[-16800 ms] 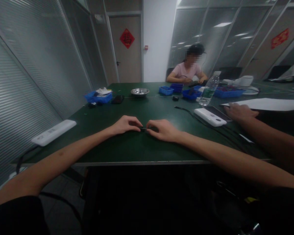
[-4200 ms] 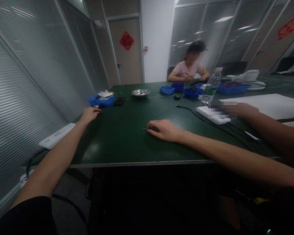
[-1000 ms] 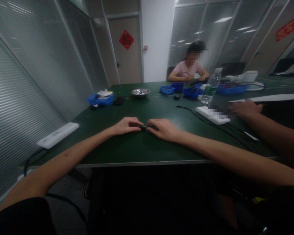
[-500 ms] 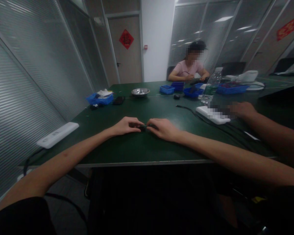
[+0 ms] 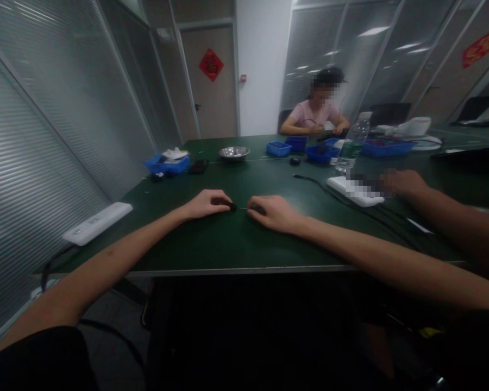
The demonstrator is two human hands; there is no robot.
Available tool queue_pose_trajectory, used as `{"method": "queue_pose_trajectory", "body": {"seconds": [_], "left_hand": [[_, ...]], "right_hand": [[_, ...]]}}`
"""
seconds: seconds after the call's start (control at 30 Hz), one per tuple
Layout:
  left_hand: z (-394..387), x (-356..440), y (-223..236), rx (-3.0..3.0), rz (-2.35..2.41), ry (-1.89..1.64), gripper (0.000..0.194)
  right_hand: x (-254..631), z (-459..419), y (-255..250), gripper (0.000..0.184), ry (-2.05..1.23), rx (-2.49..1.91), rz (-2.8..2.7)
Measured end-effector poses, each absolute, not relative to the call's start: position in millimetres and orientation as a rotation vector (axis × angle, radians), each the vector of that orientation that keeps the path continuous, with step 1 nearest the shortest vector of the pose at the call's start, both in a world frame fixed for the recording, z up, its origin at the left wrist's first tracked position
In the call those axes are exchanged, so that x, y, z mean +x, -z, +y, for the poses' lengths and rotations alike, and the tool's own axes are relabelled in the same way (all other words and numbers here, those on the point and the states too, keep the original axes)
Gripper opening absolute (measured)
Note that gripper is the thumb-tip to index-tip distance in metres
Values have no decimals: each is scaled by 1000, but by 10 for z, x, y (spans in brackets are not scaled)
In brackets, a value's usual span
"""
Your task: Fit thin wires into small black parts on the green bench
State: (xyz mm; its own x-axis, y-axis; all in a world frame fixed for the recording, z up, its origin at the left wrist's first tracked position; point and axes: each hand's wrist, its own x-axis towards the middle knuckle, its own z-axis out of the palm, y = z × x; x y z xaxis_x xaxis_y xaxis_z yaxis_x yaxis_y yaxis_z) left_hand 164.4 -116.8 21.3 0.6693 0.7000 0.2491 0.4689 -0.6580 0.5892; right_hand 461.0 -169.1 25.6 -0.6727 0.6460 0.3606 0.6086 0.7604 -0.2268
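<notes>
Over the green table (image 5: pixel 212 244), my left hand (image 5: pixel 207 203) is closed, with fingers and thumb pinching a small black object (image 5: pixel 232 207); most of it is hidden by the fingers. Just to its right, my right hand (image 5: pixel 275 213) grips a thin tool with a slim metal tip (image 5: pixel 243 208). That tip points left at the black object, with a small gap between them. The tool's handle is mostly covered by my fingers, so its exact kind does not show.
White power strips lie left (image 5: pixel 98 222) and right (image 5: pixel 354 191), with a black cable (image 5: pixel 321 187). Farther back are a metal bowl (image 5: pixel 234 154), blue trays (image 5: pixel 167 163) and a water bottle (image 5: pixel 352 144). Another person's hand (image 5: pixel 407 183) reaches in at right; a co-worker (image 5: pixel 313 114) sits opposite.
My hands have drawn slightly apart. The black object moved left with my left hand, and a gap now shows between it and the metal tip.
</notes>
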Motion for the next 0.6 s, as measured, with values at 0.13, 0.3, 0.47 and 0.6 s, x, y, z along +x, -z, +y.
{"method": "queue_pose_trajectory", "body": {"seconds": [0.13,0.3,0.47,0.6], "left_hand": [[-850,1187,-236,2382,1339,-757,40],[-589,293,-249,2287,1983,-766,35],[-478,-269,-200,2170,2349,-521,32],[-389,-298,-160,2152,2411,-389,41]], "right_hand": [[4638,-1674,-254,23,-155,-966,-2527],[4642,-1679,-253,23,-143,-954,-2543],[4639,-1665,-237,24,-132,-961,-2554],[4632,-1657,-232,24,-119,-971,-2560]]}}
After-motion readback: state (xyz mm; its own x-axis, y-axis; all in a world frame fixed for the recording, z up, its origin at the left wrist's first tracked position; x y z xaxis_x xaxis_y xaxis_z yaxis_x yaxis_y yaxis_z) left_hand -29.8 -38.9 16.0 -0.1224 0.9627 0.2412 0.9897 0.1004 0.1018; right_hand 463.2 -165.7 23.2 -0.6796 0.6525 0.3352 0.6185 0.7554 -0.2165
